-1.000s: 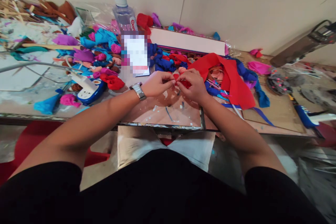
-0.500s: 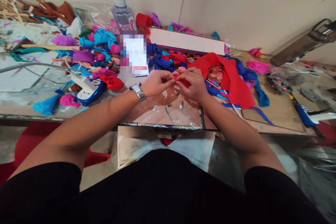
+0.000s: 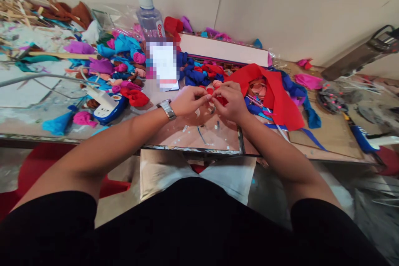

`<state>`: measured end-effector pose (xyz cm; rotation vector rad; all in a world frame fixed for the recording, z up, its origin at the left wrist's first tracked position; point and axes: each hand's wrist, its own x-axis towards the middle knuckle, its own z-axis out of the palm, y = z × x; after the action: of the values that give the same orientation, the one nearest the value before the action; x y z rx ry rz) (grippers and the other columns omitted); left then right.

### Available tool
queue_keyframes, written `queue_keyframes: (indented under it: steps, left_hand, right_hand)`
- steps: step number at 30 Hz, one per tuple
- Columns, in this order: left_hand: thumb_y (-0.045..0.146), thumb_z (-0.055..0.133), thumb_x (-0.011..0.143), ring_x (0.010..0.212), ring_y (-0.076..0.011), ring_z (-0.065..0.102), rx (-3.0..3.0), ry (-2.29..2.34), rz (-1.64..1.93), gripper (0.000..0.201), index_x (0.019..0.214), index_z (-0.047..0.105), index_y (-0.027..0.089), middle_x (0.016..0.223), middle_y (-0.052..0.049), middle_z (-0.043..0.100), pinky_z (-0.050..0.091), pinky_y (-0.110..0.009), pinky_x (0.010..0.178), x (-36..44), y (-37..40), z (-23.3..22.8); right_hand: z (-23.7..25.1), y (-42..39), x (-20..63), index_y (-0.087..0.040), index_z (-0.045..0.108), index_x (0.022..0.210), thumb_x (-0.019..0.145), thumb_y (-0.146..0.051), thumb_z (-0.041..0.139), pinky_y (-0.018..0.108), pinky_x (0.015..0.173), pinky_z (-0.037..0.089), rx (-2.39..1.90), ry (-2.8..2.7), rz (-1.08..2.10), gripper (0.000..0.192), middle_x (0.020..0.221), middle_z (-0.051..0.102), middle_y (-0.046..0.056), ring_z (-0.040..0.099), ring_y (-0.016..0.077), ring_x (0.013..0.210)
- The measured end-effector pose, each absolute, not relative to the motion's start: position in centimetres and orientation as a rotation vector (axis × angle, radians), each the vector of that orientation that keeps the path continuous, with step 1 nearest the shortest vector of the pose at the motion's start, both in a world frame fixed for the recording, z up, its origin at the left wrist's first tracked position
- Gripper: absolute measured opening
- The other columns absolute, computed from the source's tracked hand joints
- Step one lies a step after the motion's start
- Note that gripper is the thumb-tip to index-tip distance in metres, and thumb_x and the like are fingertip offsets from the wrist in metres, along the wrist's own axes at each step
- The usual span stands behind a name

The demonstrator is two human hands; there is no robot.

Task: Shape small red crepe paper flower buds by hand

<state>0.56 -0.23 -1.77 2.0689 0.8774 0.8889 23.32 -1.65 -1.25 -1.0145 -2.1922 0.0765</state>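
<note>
A small red piece of crepe paper is pinched between my two hands over the front of the table. My left hand, with a metal watch on its wrist, grips it from the left by thumb and forefinger. On the other side my right hand has its fingers closed on the same piece. The fingers hide much of it, so its exact form cannot be made out. Just right of my right hand lies a large red crepe paper strip. Blue crumpled paper is heaped behind the hands.
A phone stands behind my left hand, before a water bottle. Further left are a power strip with a cable and a pile of coloured paper bits. A dark tumbler leans at the right. Wooden sticks lie far left.
The view has shifted slightly, so the table things appear a little further right. Both hands stay together on the red crepe paper, with only small finger movement.
</note>
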Motion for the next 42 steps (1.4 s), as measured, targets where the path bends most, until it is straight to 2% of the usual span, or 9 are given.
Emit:
queue_keyframes:
  steps: [5,9,14,19,23,29,32,37,42]
  left_hand:
    - [0.064,0.065,0.098,0.076,-0.0173,0.076,1.963,0.827,0.914,0.049,0.090,0.077,0.017,0.085,-0.007,0.082,0.056,-0.028,0.071,0.6,0.1,-2.2]
    - [0.051,0.060,0.103,0.074,-0.0171,0.072,2.265,0.920,0.973,0.038,0.092,0.078,0.020,0.086,-0.005,0.081,0.052,-0.030,0.072,0.4,-0.3,-1.5]
    - [0.043,0.055,0.105,0.081,-0.0220,0.074,2.601,0.953,0.981,0.033,0.099,0.079,0.021,0.094,-0.009,0.081,0.049,-0.034,0.074,0.2,-0.6,-1.1]
    - [0.055,0.055,0.106,0.076,-0.0174,0.074,2.216,0.924,0.946,0.045,0.092,0.078,0.019,0.086,-0.006,0.082,0.052,-0.030,0.073,0.5,-0.4,-1.6]
    - [0.057,0.062,0.101,0.078,-0.0173,0.076,1.993,0.841,0.927,0.043,0.092,0.076,0.017,0.087,-0.007,0.082,0.055,-0.028,0.072,0.6,0.1,-2.2]
    - [0.040,0.056,0.105,0.081,-0.0202,0.073,2.547,1.029,0.896,0.030,0.099,0.076,0.019,0.093,-0.008,0.080,0.050,-0.033,0.076,0.2,0.0,-1.6]
    - [0.038,0.053,0.107,0.085,-0.0214,0.072,2.687,1.029,0.901,0.031,0.104,0.077,0.018,0.097,-0.010,0.080,0.048,-0.033,0.075,0.2,-0.3,-1.2]
    - [0.050,0.054,0.108,0.064,-0.0144,0.064,2.333,1.042,0.914,0.044,0.090,0.077,0.017,0.077,-0.005,0.077,0.044,-0.029,0.065,0.5,-0.2,-1.7]
    - [0.050,0.063,0.102,0.070,-0.0147,0.071,1.967,0.920,0.853,0.040,0.089,0.075,0.015,0.083,-0.008,0.081,0.049,-0.026,0.067,0.6,0.3,-2.4]
  right_hand:
    - [-1.1,-1.7,23.3,-0.025,0.073,0.094,0.104,-0.047,0.061,0.051,0.102,0.038,-1.019,-2.228,0.035,0.027,0.100,0.080,0.008,0.065,0.0318,0.112]
    - [-1.5,-1.4,23.3,-0.024,0.074,0.095,0.104,-0.047,0.061,0.050,0.099,0.039,-1.053,-2.201,0.091,0.028,0.100,0.079,0.009,0.065,0.0322,0.112]
    - [-1.8,-1.2,23.4,-0.023,0.074,0.096,0.102,-0.048,0.061,0.047,0.095,0.041,-1.060,-2.173,0.196,0.029,0.101,0.078,0.009,0.065,0.0310,0.109]
    - [-1.2,-1.5,23.4,-0.024,0.073,0.094,0.103,-0.048,0.062,0.052,0.105,0.037,-1.023,-2.217,0.073,0.028,0.102,0.079,0.009,0.064,0.0329,0.114]
    - [-1.0,-1.7,23.3,-0.025,0.073,0.093,0.105,-0.048,0.062,0.052,0.106,0.035,-1.017,-2.231,0.034,0.028,0.101,0.080,0.008,0.064,0.0334,0.115]
    - [-2.1,-1.4,23.0,-0.023,0.076,0.096,0.103,-0.046,0.063,0.048,0.097,0.039,-1.118,-2.181,0.113,0.028,0.101,0.078,0.010,0.065,0.0321,0.110]
    - [-2.4,-1.3,22.9,-0.022,0.076,0.096,0.103,-0.044,0.062,0.044,0.092,0.041,-1.134,-2.145,0.188,0.028,0.102,0.076,0.010,0.064,0.0302,0.106]
    - [-2.0,-1.7,23.0,-0.022,0.074,0.098,0.106,-0.044,0.059,0.048,0.100,0.037,-1.089,-2.216,0.006,0.028,0.100,0.076,0.009,0.063,0.0318,0.112]
    - [-1.5,-1.9,23.0,-0.023,0.072,0.097,0.108,-0.042,0.057,0.049,0.106,0.034,-1.067,-2.269,-0.063,0.026,0.099,0.078,0.007,0.062,0.0317,0.115]
